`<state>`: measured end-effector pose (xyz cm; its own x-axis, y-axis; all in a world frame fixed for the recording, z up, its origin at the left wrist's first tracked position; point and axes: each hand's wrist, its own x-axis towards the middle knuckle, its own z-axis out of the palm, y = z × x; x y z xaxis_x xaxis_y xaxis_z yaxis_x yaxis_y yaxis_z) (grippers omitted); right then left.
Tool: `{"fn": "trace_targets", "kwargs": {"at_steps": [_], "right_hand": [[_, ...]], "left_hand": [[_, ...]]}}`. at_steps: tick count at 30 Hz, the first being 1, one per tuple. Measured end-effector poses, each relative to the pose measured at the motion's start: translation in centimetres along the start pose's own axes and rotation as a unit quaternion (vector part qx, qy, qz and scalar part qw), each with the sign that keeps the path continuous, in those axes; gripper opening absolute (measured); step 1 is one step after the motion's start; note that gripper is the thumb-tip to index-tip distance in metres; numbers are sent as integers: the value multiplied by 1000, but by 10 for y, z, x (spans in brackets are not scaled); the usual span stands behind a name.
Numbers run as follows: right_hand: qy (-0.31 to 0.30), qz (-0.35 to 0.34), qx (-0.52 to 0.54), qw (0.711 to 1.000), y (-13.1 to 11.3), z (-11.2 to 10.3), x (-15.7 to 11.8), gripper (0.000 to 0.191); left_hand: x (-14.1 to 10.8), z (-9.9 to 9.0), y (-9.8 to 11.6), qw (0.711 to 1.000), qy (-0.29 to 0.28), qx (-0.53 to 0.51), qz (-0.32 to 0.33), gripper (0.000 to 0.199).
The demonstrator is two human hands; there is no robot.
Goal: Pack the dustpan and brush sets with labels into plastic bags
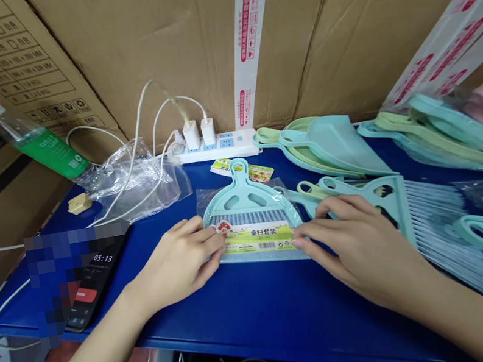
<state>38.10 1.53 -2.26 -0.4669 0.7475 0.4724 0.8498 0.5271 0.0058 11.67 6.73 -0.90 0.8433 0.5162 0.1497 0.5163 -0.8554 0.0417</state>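
Observation:
A teal brush and dustpan set [247,197] lies flat on the blue table, its round-holed handle pointing away from me. Across the bristles sits a green and white printed label [260,236], with clear plastic showing around the set. My left hand [181,262] has its curled fingers at the label's left end. At the right end, my right hand [348,240] touches the label with thumb and fingertips. Both hands have their fingers drawn together on the label's ends.
Several brushes [444,227] and dustpans [336,140] lie to the right. Behind is a white power strip [221,146] with cables. A phone [95,276], crumpled plastic [131,187], a yellow block [80,203] and a bottle [49,151] stand left. Cardboard boxes [179,31] border the back.

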Motion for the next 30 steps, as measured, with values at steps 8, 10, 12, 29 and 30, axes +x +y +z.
{"fn": "trace_targets", "kwargs": {"at_steps": [8, 10, 12, 29, 30], "right_hand": [[-5, -2, 11, 1000, 1, 1, 0, 44], [-5, -2, 12, 1000, 1, 1, 0, 43], [-4, -3, 12, 1000, 2, 1, 0, 43], [-51, -91, -91, 990, -16, 20, -3, 44], [-52, -89, -90, 991, -16, 21, -3, 45]], "left_hand": [[0, -3, -2, 1000, 4, 1, -4, 22], [0, -4, -4, 1000, 8, 2, -7, 25], [-1, -4, -5, 1000, 13, 2, -6, 25], [4, 8, 5, 989, -34, 141, 39, 34], [4, 9, 5, 989, -34, 138, 39, 34]]}}
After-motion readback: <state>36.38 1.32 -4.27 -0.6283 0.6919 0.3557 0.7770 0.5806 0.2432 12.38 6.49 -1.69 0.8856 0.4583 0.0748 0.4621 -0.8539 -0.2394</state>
